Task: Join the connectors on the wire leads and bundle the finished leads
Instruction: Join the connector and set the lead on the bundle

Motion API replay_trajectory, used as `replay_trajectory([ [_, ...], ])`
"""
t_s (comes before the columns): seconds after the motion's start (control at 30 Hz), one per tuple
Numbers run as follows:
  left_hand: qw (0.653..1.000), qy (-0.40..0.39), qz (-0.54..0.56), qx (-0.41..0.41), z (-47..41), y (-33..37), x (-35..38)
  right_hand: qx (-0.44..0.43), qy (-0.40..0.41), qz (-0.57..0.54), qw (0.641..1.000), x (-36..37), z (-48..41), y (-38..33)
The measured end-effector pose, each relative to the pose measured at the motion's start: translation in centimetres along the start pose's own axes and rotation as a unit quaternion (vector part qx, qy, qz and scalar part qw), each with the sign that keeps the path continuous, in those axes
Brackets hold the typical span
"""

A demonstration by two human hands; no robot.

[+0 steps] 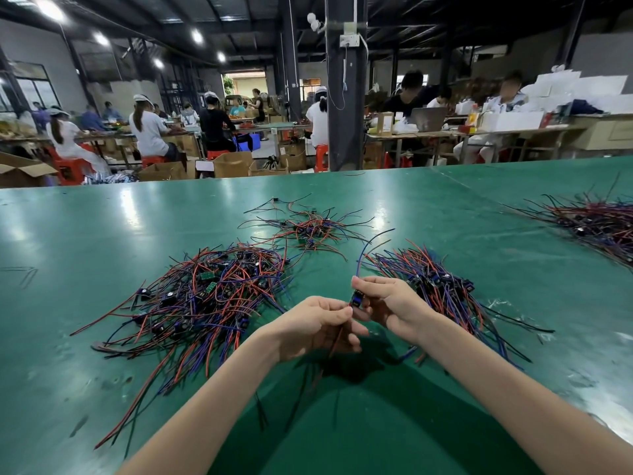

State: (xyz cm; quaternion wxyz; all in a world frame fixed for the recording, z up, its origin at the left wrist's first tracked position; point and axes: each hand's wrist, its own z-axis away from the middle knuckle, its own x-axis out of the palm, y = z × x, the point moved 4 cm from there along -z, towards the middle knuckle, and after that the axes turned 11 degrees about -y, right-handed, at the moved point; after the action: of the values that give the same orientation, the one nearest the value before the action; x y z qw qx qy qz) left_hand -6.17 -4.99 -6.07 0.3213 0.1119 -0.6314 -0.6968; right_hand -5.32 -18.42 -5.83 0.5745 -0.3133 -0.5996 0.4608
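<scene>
Both hands meet above the green table, near its front edge. My right hand pinches a small blue-and-black connector; a blue wire rises from it and curves right. My left hand pinches a red lead just below the connector, and its wires hang down toward the table. A big tangled pile of red, blue and black leads lies to the left. A neater pile of leads lies right of my right hand.
A smaller loose pile of leads sits farther back at the centre. Another pile lies at the far right edge. Beyond the table stand a dark pillar, cardboard boxes and several seated workers at other benches.
</scene>
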Motion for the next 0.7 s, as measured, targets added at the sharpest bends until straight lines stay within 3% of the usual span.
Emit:
replay_trajectory([
  [0.13, 0.996, 0.006, -0.083, -0.024, 0.4, 0.2, -0.4, 0.057, -0.027, 0.046, 0.997, 0.3, 0.3, 0.3],
  [0.3, 0.981, 0.152, -0.119, 0.035, 0.4, 1.0, -2.3, 0.089, -0.054, 0.115, 0.988, 0.9, 0.5, 0.9],
  [0.5, 0.96, 0.199, -0.147, 0.13, 0.1, 1.3, -2.6, 0.07, -0.064, 0.137, 0.986, 1.1, 0.8, 1.0],
  [0.7, 0.967, 0.189, -0.131, 0.114, 0.3, 1.2, -2.8, 0.057, -0.071, 0.161, 0.983, 1.3, 0.8, 1.4],
])
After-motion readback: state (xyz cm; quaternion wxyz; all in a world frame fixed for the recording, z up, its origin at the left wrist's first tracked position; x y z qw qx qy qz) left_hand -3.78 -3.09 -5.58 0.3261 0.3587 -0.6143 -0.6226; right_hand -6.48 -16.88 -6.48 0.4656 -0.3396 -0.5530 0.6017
